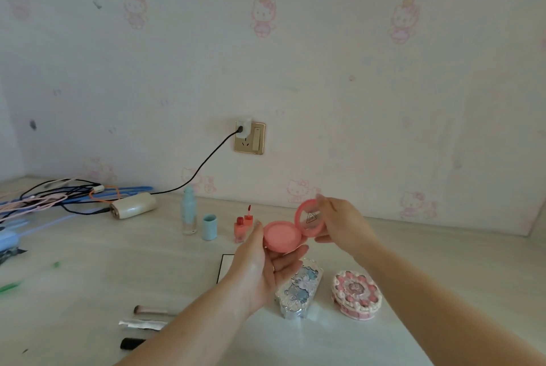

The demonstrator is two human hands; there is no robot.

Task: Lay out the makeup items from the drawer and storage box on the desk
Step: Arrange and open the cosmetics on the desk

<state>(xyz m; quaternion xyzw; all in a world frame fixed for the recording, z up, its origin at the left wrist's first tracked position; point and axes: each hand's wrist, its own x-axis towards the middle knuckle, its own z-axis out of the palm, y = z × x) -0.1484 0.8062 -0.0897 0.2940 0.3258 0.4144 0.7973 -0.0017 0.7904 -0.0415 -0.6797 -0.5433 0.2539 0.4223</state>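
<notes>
I hold a round pink blush compact open above the desk. My left hand grips its base from below, thumb at the left rim. My right hand pinches the raised lid from the right. Below the compact, an ornate silver-blue palette and a pink round cake-shaped case lie on the desk. Behind the compact stand a red lip gloss pair, a pale green bottle and its blue cap. A makeup brush lies at the lower left.
A flat white card with a dark edge lies under my left wrist. A silver wrapper and a black tube lie near the brush. Tangled cables and a cream device crowd the back left. A wall socket holds a plug.
</notes>
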